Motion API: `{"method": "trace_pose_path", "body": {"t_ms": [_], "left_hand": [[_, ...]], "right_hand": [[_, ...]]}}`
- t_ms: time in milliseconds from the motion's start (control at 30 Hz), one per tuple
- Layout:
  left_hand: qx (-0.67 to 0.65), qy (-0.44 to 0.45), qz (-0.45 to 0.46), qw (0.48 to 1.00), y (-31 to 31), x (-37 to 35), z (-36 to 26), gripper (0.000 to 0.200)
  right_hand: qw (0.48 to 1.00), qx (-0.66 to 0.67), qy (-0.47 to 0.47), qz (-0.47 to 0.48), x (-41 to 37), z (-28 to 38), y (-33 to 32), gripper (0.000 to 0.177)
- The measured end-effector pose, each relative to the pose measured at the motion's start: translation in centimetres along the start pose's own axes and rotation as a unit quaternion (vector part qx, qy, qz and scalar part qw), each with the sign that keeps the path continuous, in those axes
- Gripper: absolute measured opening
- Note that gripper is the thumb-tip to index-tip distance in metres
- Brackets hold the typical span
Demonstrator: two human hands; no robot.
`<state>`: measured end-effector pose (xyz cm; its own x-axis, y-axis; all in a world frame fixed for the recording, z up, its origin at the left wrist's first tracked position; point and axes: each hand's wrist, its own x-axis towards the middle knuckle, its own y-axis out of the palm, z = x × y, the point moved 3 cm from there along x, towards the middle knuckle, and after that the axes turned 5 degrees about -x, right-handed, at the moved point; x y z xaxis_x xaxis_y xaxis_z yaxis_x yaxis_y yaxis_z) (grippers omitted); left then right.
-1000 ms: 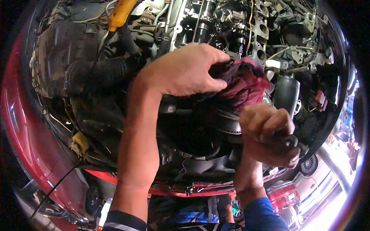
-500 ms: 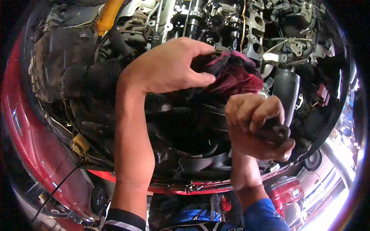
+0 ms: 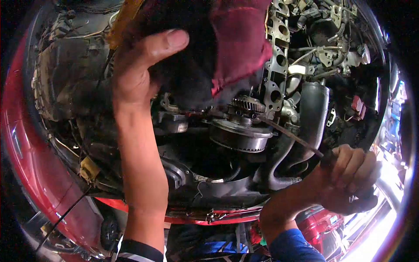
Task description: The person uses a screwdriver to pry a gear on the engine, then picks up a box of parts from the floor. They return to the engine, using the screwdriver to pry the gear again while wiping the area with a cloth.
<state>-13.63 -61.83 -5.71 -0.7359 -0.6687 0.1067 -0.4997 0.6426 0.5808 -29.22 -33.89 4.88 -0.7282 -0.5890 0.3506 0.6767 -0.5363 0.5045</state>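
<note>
A dark red and black cloth point(image 3: 242, 41) is lifted over the engine, close to the camera, and covers much of the upper middle. My left hand point(image 3: 137, 67) grips it at its left side; the thumb points right and the other fingers are hidden behind the dark folds. My right hand point(image 3: 351, 177) is wrapped round the dark handle of a screwdriver point(image 3: 294, 139). Its long shaft slants up and left, the far end overlapping the toothed gear point(image 3: 248, 106) above the round pulley point(image 3: 242, 135).
The cylinder head's row of ports point(image 3: 274, 94) runs up right of the cloth. A wide grey pipe point(image 3: 313, 113) stands beside it. At left lie a black hose and housing point(image 3: 74, 74), a yellow connector point(image 3: 89, 168) and a red car point(image 3: 39, 161).
My left hand has raised the cloth up toward the camera, baring the gear and pulley. My right hand has swung out to the right, and the screwdriver's shaft now shows.
</note>
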Motion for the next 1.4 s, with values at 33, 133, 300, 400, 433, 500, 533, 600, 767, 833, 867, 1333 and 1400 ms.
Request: {"method": "trace_pose_path", "body": {"t_ms": [33,133,300,400,433,500,533,600,767,833,867,1333,1400], "left_hand": [[-0.021,0.002,0.002,1.000,0.3,0.0,-0.1,0.047],[-0.007,-0.028,0.042,0.999,1.4,-0.4,0.1,0.049],[0.168,-0.228,0.214,0.935,2.5,-0.8,1.7,0.045],[0.268,-0.244,0.244,0.899,2.5,-0.6,3.0,0.047],[0.262,-0.247,0.228,0.905,2.4,-0.8,2.9,0.048],[0.239,-0.236,0.220,0.916,2.5,-0.8,2.4,0.051],[0.195,-0.239,0.218,0.926,2.6,-0.9,2.1,0.051],[0.106,-0.242,0.211,0.941,3.1,-1.3,1.2,0.051],[0.333,-0.237,0.246,0.879,2.1,-0.7,2.9,0.051],[0.332,-0.260,0.238,0.875,2.2,-0.5,2.4,0.051],[0.331,-0.271,0.234,0.873,2.2,-0.5,2.4,0.051],[0.179,-0.100,0.275,0.939,3.5,-1.2,1.4,0.046],[0.196,-0.168,0.276,0.926,3.5,-1.0,2.3,0.042]], "right_hand": [[0.999,0.016,0.003,0.037,0.0,0.0,0.3,0.034],[0.999,-0.035,-0.021,-0.022,-1.2,1.1,-0.4,0.035],[0.995,-0.043,0.012,0.085,-0.4,-0.6,1.9,0.035],[0.990,-0.087,0.010,0.107,-0.8,-2.3,3.1,0.040],[0.989,-0.106,0.006,0.100,-1.0,-2.6,3.5,0.041],[0.986,-0.143,-0.006,0.081,-1.5,-2.8,4.3,0.044],[0.986,-0.141,-0.002,0.086,-1.5,-2.9,4.5,0.045],[0.986,-0.120,0.017,0.114,-1.3,-3.4,4.7,0.047],[0.981,-0.069,0.102,0.150,-1.2,-5.7,4.7,0.053],[0.976,-0.111,0.135,0.131,-1.8,-7.1,4.5,0.055],[0.976,-0.132,0.136,0.110,-2.0,-7.8,4.4,0.057],[0.987,0.036,-0.020,0.155,-6.7,1.0,-3.5,0.019],[0.991,-0.061,-0.008,0.120,-6.5,3.7,-3.8,0.019]]}}
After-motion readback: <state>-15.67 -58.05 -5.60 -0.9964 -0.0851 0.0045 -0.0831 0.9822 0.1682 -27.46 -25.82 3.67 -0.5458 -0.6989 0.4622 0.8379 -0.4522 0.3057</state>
